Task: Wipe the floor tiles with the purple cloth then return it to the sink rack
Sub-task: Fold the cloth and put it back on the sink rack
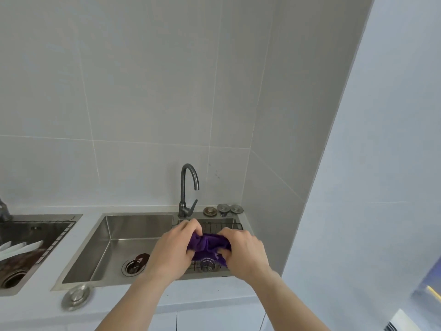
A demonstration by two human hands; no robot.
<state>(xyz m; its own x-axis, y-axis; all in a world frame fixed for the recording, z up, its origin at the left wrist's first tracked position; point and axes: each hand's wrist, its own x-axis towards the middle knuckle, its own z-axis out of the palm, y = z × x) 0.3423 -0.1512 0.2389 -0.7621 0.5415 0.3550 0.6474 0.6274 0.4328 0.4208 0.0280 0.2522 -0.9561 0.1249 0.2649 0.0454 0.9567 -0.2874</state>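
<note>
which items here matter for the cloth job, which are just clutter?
Job:
- purple cloth, bunched in both hands
- left hand
- right hand
- wire sink rack under the cloth

Lying about:
- faucet
- three drain stoppers behind the sink
- loose strainer lid on the counter
- white dishes in the left basin

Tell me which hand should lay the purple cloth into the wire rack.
Probably the right hand. It holds the purple cloth on the side directly over the wire rack, at the sink's right end. The left hand grips the cloth's other end, nearer the open basin.
</note>
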